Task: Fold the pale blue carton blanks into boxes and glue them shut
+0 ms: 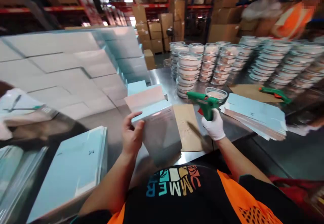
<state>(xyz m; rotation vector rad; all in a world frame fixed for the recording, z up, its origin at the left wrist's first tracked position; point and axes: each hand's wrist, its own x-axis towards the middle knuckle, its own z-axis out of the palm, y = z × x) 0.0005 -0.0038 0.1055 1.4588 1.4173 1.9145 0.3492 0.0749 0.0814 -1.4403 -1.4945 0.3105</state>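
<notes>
The carton (162, 132) is tilted in front of me at the table's near edge, its pale flap (145, 97) raised. My bare left hand (133, 134) grips its left upper corner: the thumb presses on the near face and the index finger lies bent along the top edge, the two parted only slightly. My other left fingers are mostly hidden, so I can't tell quite how they sit. My gloved right hand (214, 126) is closed around the handle of a green glue gun (206, 104), its nozzle pointing left, apart from the carton. Between my hands, a brown cardboard sheet (189, 129) lies on the metal table (167, 77). Just beyond the gun sits a clear round tub (216, 94); right of it are flat blue sheets (255, 114) and a second glue gun (275, 94). Farther out, stacked tubs (188, 70) stand right, white boxes (63, 58) left.
</notes>
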